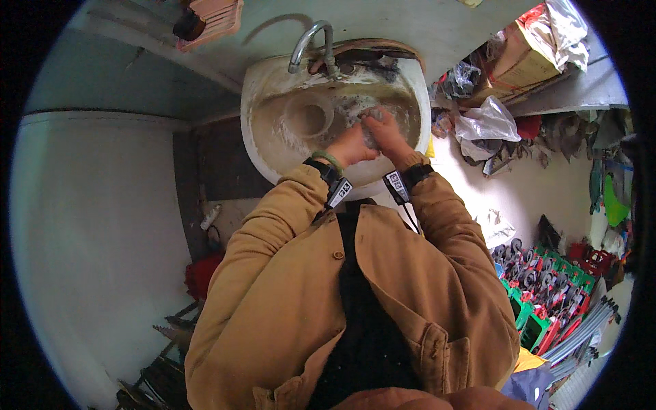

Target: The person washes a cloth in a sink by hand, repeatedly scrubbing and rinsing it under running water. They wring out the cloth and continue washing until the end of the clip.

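My left hand (353, 144) and my right hand (387, 136) are close together over the right half of a stained white washbasin (250, 118). Between them shows something greyish and wet (368, 135); whether it is lather, a scrubber or a cloth cannot be made out. The fingers are partly hidden by the hands themselves. A round translucent plastic container (294, 117) sits in the basin to the left of my hands. Behind them, a curved chrome faucet (313, 32) rises from the basin's back ledge, its spout turned to the left.
A pink plastic rack (221, 20) with a dark round item hangs upper left. At right, a cardboard box (523, 61) and plastic bags (487, 120) sit by a ledge. Green and red crates (523, 307) with black wheel-like parts and grey rods (584, 328) are lower right.
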Demonstrator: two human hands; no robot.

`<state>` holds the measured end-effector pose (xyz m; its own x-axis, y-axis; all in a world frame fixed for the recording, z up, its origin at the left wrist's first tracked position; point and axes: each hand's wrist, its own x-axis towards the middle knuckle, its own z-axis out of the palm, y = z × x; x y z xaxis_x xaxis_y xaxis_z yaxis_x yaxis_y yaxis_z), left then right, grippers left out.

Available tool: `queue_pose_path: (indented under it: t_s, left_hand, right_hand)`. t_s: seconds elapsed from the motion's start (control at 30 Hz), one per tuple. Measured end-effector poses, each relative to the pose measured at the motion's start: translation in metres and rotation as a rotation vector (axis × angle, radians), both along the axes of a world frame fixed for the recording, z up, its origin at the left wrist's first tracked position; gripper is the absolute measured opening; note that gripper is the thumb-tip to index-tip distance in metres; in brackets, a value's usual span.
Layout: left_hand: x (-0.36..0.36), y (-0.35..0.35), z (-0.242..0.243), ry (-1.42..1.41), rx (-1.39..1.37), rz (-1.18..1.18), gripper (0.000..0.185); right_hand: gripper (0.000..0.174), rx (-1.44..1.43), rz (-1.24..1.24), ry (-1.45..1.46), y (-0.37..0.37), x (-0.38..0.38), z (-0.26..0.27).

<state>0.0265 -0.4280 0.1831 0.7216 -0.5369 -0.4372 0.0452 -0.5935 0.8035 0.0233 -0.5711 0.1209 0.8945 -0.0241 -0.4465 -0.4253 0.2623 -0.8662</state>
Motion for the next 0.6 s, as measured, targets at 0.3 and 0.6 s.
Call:
queue_pose_path:
  t_s: [0.3, 0.6]
  left_hand:
    - [-0.025, -0.01, -0.021, -0.203, 0.37, -0.048, 0.064]
    - [-0.024, 0.0, -0.01, -0.214, 0.016, 0.14, 0.069]
  right_hand:
    - [0.037, -0.88, 0.221, -0.169, 0.004, -0.008, -0.035]
    - [0.033, 0.006, 0.193, -0.171, -0.019, -0.013, 0.013]
